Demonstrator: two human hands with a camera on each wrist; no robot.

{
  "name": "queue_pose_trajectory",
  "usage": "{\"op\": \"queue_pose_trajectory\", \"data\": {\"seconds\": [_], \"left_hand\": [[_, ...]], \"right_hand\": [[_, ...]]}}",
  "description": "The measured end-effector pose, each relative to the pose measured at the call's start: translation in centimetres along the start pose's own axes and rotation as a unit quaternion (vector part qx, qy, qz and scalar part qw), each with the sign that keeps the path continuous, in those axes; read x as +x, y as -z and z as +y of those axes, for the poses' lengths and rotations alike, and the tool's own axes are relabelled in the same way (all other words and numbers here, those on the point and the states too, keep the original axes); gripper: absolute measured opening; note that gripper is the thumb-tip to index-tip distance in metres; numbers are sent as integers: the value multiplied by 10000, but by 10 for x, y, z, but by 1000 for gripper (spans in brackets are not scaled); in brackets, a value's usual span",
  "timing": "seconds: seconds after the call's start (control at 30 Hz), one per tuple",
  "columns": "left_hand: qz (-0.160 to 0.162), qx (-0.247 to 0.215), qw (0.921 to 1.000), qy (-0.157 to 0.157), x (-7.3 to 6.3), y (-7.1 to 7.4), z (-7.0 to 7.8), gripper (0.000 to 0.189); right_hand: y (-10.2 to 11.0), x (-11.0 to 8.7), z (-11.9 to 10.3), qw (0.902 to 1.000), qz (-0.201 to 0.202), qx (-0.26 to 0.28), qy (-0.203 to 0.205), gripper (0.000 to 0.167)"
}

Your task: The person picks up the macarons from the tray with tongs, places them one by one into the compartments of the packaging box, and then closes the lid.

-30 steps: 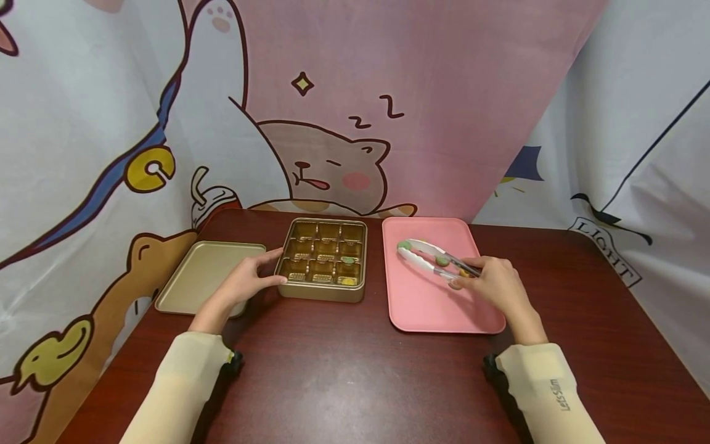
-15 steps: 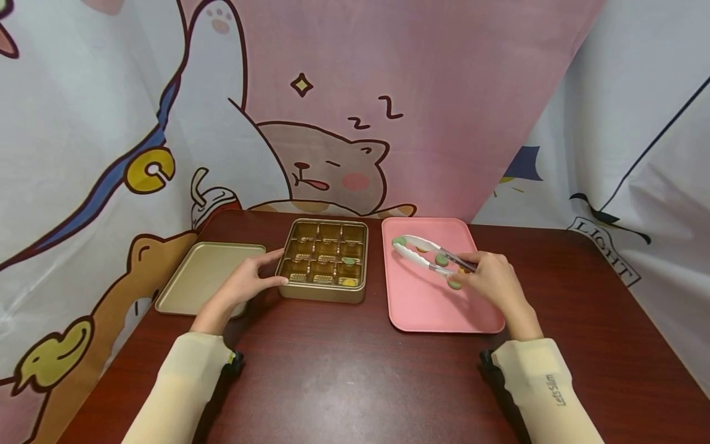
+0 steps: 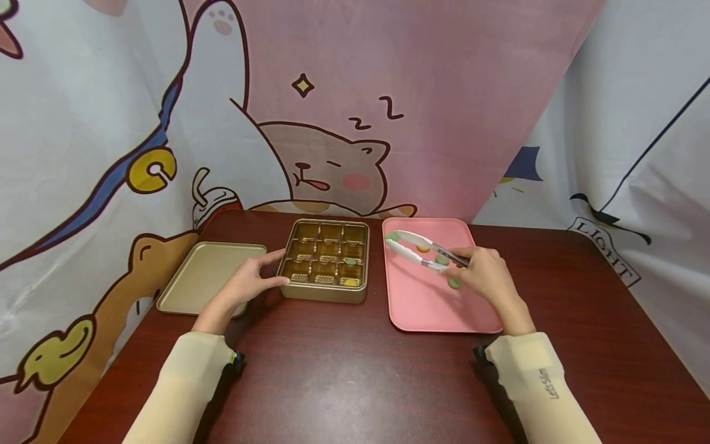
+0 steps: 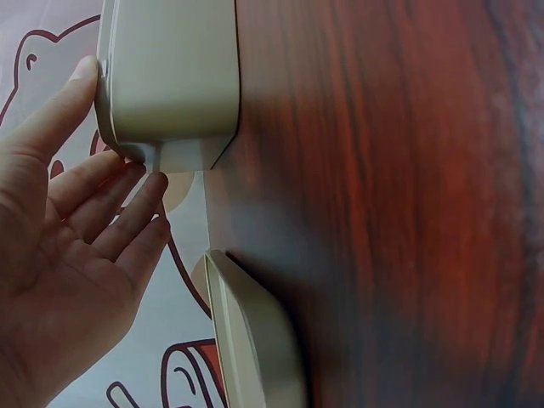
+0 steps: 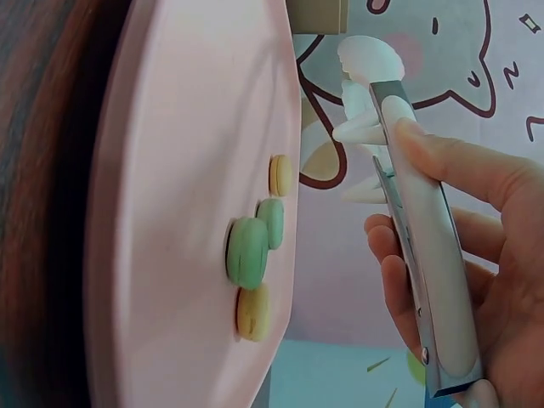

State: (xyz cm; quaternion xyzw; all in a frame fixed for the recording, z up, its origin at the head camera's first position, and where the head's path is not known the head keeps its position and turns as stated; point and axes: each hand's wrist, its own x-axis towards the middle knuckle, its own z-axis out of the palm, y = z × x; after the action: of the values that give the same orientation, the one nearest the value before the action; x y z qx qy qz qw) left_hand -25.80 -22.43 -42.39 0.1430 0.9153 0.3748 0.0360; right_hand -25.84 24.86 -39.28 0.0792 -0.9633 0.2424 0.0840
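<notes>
My left hand (image 3: 252, 280) touches the left side of a gold tin (image 3: 324, 294), thumb at the front corner and fingers along the side. A clear divided insert fills the tin; a green macaron (image 3: 350, 261) and a yellow macaron (image 3: 350, 282) sit in its right column. My right hand (image 3: 488, 274) grips white-tipped metal tongs (image 5: 429, 238) over the left part of the pink tray (image 3: 424, 311). Between the tong tips is another green macaron (image 3: 392, 236), which the white tips hide in the right wrist view.
Several yellow and green macarons (image 5: 246, 253) lie on the pink tray below the tongs. Left of the tin rests its gold lid (image 3: 202, 277) on the dark wooden table (image 3: 344, 370). A printed cartoon curtain (image 3: 471, 111) hangs close behind the table.
The right hand and tongs have moved left and slightly away from me, bringing the green macaron to the tray's left edge. The left hand and tin stay almost still.
</notes>
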Motion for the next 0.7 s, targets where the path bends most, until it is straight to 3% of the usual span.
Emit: {"op": "queue_pose_trajectory", "data": {"seconds": [0.7], "left_hand": [[-17,-166,9998,130,-2,-1,0,73]], "right_hand": [[-10,12,-26,9998,88,67,185,53]]}}
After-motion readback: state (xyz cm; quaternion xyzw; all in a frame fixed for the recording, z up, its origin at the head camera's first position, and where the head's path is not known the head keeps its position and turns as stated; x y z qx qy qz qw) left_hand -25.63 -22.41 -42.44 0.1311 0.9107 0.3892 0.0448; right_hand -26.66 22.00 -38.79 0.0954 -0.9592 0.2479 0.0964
